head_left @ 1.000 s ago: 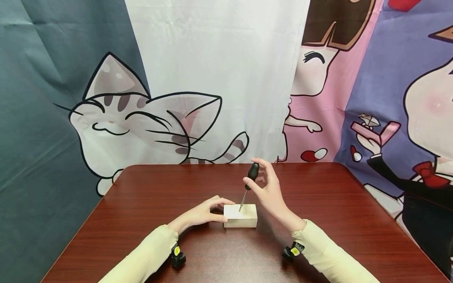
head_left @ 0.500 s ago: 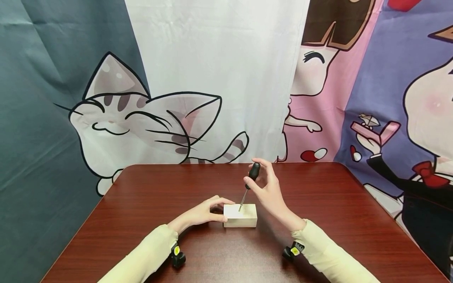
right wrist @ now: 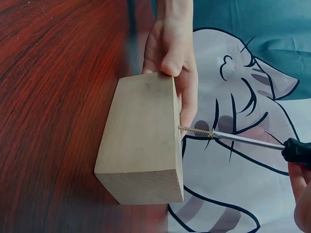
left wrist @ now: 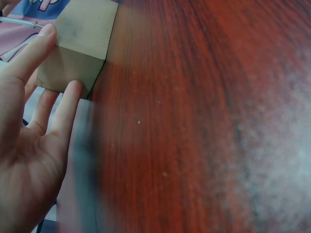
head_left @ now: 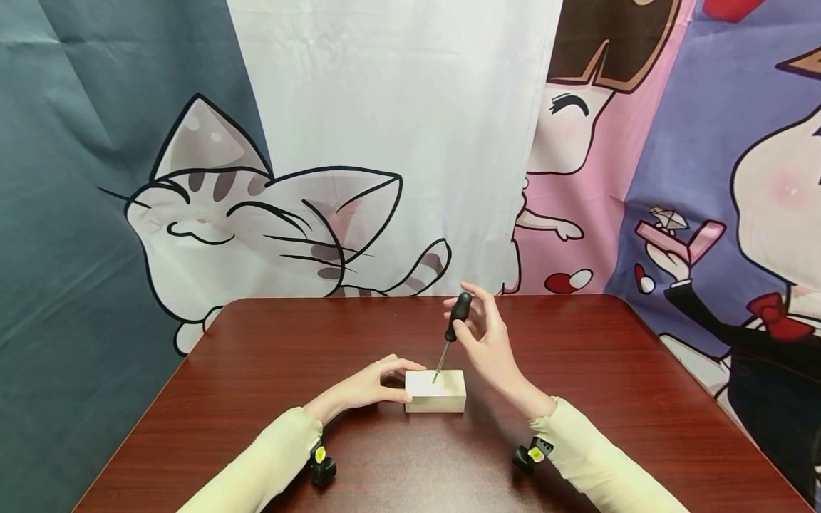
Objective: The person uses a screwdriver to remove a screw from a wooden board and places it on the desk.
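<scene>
A pale wooden block [head_left: 439, 403] lies on the table in the head view. My left hand [head_left: 364, 385] holds its left end, the thumb at the front edge and fingers behind. From the block's top face a threaded screw [right wrist: 196, 130] sticks out, most of its shank showing in the right wrist view. The screwdriver [head_left: 458, 317] has a black handle and a thin metal shaft, with its tip at the screw's head. My right hand [head_left: 491, 353] holds the handle between thumb and fingers. Tool and screw lean slightly to the right in the head view.
The reddish-brown wooden table [head_left: 308, 331] stretches all round the block. Behind it hangs a cloth backdrop [head_left: 410, 92] printed with a cat and cartoon figures. A small black camera is strapped at each wrist, below the pale sleeves [head_left: 269, 456].
My right hand's thumb and fingers have shifted round the screwdriver handle, the thumb moving slightly right and the index finger rising. The left hand and the block have stayed in place.
</scene>
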